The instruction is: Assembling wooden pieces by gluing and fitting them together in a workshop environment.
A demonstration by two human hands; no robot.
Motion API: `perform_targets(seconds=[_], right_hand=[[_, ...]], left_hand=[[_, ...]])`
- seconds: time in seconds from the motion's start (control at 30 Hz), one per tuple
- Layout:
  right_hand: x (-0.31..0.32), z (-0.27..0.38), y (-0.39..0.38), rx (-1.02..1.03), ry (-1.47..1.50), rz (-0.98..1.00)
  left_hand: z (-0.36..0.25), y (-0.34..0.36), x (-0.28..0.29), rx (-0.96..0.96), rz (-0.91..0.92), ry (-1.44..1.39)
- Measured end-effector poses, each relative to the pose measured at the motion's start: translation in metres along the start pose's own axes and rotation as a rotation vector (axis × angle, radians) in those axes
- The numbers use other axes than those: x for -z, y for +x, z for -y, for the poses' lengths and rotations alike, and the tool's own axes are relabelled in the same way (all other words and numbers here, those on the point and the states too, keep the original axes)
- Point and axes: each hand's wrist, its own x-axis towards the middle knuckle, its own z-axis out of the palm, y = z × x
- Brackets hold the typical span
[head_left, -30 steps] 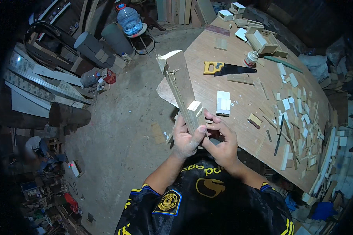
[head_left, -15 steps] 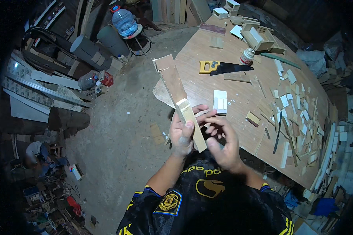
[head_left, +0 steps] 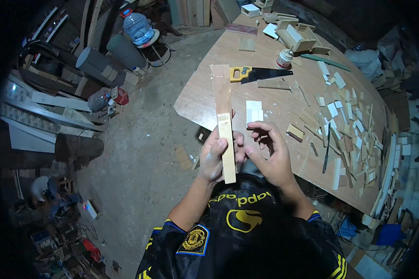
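Upright in front of me is a long wooden piece: a pale wood strip (head_left: 227, 160) at the near end, joined to a thinner, browner flat board (head_left: 222, 88) at the far end. My left hand (head_left: 212, 156) grips the pale strip, its thumb lying across the front face and its fingers behind. To the right, my right hand (head_left: 271, 156) is apart from the wood, fingers curved and spread with nothing in them. Beyond the hands on the table lies a small white block (head_left: 254, 111). A handsaw (head_left: 260, 74) with a yellow handle rests behind the brown board's far end.
The wooden table (head_left: 195, 100) fills the right side, with many scattered wood offcuts (head_left: 354, 125). A glue jar (head_left: 284, 59) and a small wooden box frame (head_left: 299, 37) stand farther back. At far left, a water jug (head_left: 138, 28) sits on a stool (head_left: 154, 39). Another person (head_left: 46, 188) is at lower left.
The wooden piece has turned from leaning left to nearly upright, its pale face toward me. My right hand has moved slightly right, away from it, with its fingers opening wider.
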Motion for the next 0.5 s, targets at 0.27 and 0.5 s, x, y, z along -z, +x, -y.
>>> perform_targets(seconds=[0.27, 0.5], right_hand=[[-0.009, 0.021, -0.020, -0.229, 0.150, 0.078], [-0.015, 0.010, -0.026, 0.166, -0.237, 0.113]], left_hand=[[0.000, 0.014, 0.001, -0.123, -0.117, -0.090], [-0.006, 0.018, -0.010, -0.068, -0.145, -0.112]])
